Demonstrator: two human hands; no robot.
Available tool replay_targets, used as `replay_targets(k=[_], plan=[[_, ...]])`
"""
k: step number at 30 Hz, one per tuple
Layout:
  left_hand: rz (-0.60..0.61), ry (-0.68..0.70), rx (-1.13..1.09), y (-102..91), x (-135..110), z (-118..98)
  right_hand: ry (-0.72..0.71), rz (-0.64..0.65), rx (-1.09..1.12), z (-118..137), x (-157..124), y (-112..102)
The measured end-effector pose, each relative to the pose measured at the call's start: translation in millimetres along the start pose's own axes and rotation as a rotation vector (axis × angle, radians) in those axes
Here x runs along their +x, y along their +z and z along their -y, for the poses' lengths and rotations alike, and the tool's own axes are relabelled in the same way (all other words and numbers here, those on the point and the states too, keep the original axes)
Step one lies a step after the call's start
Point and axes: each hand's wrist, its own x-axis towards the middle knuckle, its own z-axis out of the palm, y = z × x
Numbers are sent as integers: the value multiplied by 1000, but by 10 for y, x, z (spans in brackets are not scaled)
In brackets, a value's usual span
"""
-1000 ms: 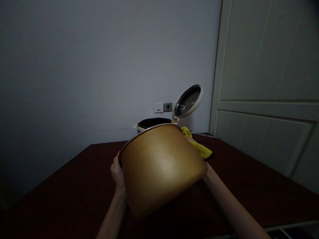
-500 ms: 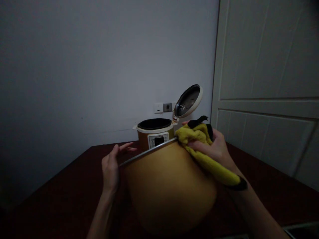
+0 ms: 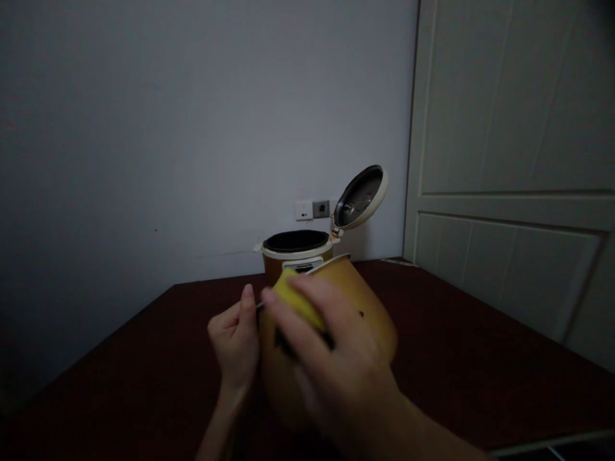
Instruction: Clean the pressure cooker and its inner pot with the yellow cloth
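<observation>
My left hand grips the left rim of a golden inner cooking pot, held tilted above the dark red table. My right hand lies across the pot's near side and presses a yellow cloth against it; the hand is blurred by motion and hides much of the pot. Behind the pot stands an orange and white rice cooker with its lid swung up and open.
A grey wall with a socket plate runs behind the table. A white panelled door fills the right side. The room is dim, and a pale edge shows at the bottom right.
My right hand has swept the yellow cloth from the pot's right rim across to its near left side. The pot has tilted and sits lower behind my hand.
</observation>
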Motion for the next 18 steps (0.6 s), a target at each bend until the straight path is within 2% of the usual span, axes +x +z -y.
replay_targets(k=[3,5,7,9,12,15,18], plan=[[35,-30,-37,-6,-42,51,-192,93,22,83,-126,48],[-3,24,-3,-20,-54,77,-194,105,70,-17,-182,16],[-52,78,51,-48,-48,99,-119,67,144,-207,-220,-45],[-99,84,93,-88,-29,115,48,2,219,-447,-248,-99],[-140,-6,76,-147,9,122,417,-88,299,-844,-296,-104],[-167,-137,32,-174,56,109,763,-96,452,-1208,-403,3],[-216,-284,8,-163,116,92,1024,-110,716,-1419,-572,169]])
